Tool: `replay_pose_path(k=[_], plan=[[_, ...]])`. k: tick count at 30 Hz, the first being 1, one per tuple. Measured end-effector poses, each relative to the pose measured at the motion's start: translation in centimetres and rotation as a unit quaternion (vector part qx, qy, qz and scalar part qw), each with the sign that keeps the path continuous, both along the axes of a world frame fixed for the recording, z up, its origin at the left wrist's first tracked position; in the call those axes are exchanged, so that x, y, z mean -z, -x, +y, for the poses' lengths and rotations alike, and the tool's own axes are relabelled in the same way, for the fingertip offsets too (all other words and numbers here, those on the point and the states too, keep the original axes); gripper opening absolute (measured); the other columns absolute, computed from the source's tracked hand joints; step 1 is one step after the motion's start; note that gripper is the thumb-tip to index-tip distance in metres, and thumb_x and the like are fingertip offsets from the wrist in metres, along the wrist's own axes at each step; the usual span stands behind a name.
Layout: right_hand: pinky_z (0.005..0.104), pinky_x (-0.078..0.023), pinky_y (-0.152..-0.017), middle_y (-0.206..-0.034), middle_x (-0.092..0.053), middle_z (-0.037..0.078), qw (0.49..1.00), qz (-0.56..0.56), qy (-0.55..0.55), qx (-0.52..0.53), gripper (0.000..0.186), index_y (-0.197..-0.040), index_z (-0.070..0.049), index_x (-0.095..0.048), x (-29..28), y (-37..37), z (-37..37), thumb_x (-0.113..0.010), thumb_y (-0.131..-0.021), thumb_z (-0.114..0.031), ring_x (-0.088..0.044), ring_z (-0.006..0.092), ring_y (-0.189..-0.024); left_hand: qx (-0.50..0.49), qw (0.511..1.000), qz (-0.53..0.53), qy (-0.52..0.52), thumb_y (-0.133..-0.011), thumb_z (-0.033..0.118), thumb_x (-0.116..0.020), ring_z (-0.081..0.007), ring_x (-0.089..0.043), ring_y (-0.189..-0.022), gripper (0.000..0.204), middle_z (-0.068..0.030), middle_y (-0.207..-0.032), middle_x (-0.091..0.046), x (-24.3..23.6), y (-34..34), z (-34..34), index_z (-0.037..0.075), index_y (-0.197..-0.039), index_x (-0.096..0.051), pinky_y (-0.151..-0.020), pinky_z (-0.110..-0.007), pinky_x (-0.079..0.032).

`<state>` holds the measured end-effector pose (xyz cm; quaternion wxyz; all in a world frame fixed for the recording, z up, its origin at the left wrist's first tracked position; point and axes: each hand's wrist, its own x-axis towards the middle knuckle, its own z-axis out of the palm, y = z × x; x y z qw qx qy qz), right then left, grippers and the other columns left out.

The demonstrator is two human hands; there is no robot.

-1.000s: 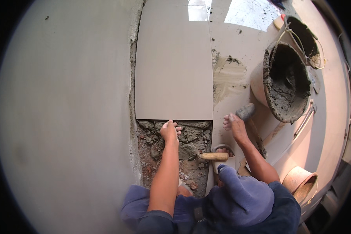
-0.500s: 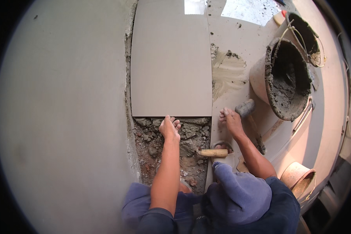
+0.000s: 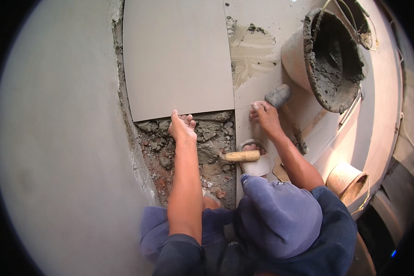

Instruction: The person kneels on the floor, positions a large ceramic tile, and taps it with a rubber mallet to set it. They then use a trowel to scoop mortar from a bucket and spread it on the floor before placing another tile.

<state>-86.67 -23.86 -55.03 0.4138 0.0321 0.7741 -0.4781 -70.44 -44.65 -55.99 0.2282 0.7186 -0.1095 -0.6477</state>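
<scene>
A person's left hand [image 3: 183,128], palm up with fingers loosely curled, is at the near edge of a large beige rectangular floor tile [image 3: 179,60]; whether it grips is unclear. Rough grey mortar [image 3: 209,130] lies nearer. To the right, the right hand [image 3: 265,117], fingers bent inward, is just beside a black-headed mallet [image 3: 278,95]. Farther right, a pale mortar-caked bucket [image 3: 295,60] leans open.

Large, smooth, beige rectangular tile [image 3: 179,57]
</scene>
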Motion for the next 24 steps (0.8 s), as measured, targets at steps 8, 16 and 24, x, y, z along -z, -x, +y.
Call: replay_pose_path(k=[8,16,24], plan=[[0.0349,-0.051,-0.072,-0.086,-0.069,0.013,0.978,0.162,-0.026,-0.129,0.028,-0.102,0.001,-0.067,-0.1,-0.2,-3.0,-0.058,-0.095,-0.024,-0.067,0.0243,-0.077,-0.046,0.999,0.000,-0.012,-0.095,0.038,-0.063,-0.0079,-0.038,-0.048,0.035,-0.0053,-0.088,-0.054,0.6,0.1,0.0,0.004,-0.102,-0.054,-0.043,-0.024,-0.030],[0.0327,-0.051,-0.074,-0.084,-0.068,0.015,0.951,0.227,-0.057,-0.202,0.024,-0.102,0.001,-0.069,-0.4,-0.9,-5.3,-0.060,-0.094,-0.020,-0.065,0.0196,-0.078,-0.051,0.998,0.038,-0.015,-0.095,0.040,-0.064,-0.0069,-0.034,-0.045,0.040,-0.0077,-0.096,-0.056,1.2,-1.0,0.2,0.004,-0.108,-0.054,-0.043,-0.023,-0.027],[0.0252,-0.049,-0.070,-0.081,-0.065,0.005,0.988,0.102,-0.050,-0.107,0.028,-0.107,0.001,-0.066,-1.5,-1.1,-5.9,-0.062,-0.096,-0.025,-0.058,0.0083,-0.076,-0.067,0.997,0.038,0.008,-0.095,0.046,-0.061,-0.0071,-0.035,-0.045,0.041,-0.0019,-0.083,-0.054,-1.2,0.1,0.7,0.007,-0.104,-0.054,-0.042,-0.023,-0.028]])
